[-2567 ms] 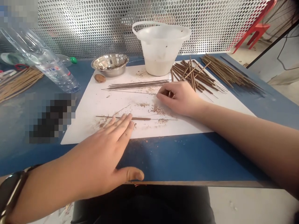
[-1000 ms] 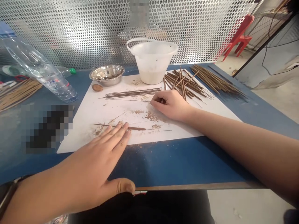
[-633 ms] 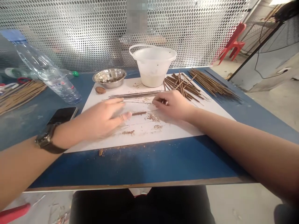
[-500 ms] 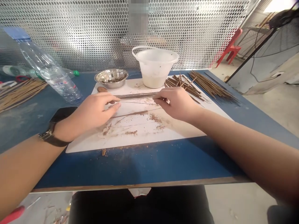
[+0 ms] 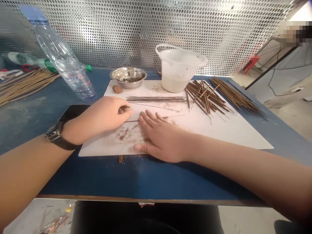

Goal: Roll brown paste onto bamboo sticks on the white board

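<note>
My left hand (image 5: pixel 107 113) rests on the white board (image 5: pixel 219 130) with its fingers curled in a pinch at the left end of a thin stick (image 5: pixel 170 116). A dark watch (image 5: pixel 57 136) is on that wrist. My right hand (image 5: pixel 158 136) lies flat and open on the board, fingers stretched over the same stick and over smears of brown powder (image 5: pixel 124 133). A neat row of thin bare sticks (image 5: pixel 156 99) lies just beyond both hands.
A heap of brown coated sticks (image 5: pixel 207 97) and a white bucket (image 5: pixel 180 70) stand at the back right. A steel bowl (image 5: pixel 128 75), a brown lump (image 5: pixel 117 89), a water bottle (image 5: pixel 65 65) and a dark phone (image 5: pixel 73 112) are on the left. A perforated metal screen closes the back.
My right hand left the stick's right end, came toward me and now lies flat on the board. My left hand stays pinched at the left end. The view shifted left.
</note>
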The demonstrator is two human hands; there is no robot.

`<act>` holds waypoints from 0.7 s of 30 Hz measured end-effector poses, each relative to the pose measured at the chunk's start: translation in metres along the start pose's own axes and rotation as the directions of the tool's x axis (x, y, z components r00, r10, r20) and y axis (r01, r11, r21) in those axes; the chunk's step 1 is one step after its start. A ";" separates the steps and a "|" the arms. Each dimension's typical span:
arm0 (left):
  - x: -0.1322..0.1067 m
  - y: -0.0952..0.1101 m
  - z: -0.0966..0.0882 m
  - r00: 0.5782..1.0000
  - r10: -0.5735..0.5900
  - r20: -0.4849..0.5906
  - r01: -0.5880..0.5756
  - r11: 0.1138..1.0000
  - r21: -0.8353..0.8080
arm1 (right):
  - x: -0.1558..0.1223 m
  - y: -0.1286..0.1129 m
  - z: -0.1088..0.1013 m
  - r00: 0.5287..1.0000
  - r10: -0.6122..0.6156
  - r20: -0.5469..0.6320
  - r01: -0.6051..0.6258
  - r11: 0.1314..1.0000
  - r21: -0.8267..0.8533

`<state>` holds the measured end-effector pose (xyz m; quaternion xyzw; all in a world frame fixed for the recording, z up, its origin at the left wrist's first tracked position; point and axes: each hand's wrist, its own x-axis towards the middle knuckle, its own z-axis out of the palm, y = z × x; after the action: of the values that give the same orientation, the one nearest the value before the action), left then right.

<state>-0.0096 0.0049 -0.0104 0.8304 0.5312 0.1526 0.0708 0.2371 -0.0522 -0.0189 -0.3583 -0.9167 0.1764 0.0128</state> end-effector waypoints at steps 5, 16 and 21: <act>-0.002 -0.001 0.001 1.000 -0.021 0.002 0.021 1.000 0.008 | -0.013 -0.015 0.002 0.996 0.052 0.079 -0.057 0.996 0.062; -0.005 0.001 0.002 1.000 -0.015 -0.014 0.015 1.000 -0.017 | -0.013 0.001 0.000 0.999 0.029 0.034 -0.031 0.997 0.067; -0.006 0.002 0.001 1.000 -0.021 -0.014 0.020 1.000 -0.012 | -0.008 0.007 0.000 0.999 0.032 0.008 -0.032 0.999 0.037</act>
<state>-0.0099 -0.0016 -0.0123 0.8234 0.5392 0.1608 0.0739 0.2474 -0.0524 -0.0200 -0.3721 -0.9075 0.1946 0.0132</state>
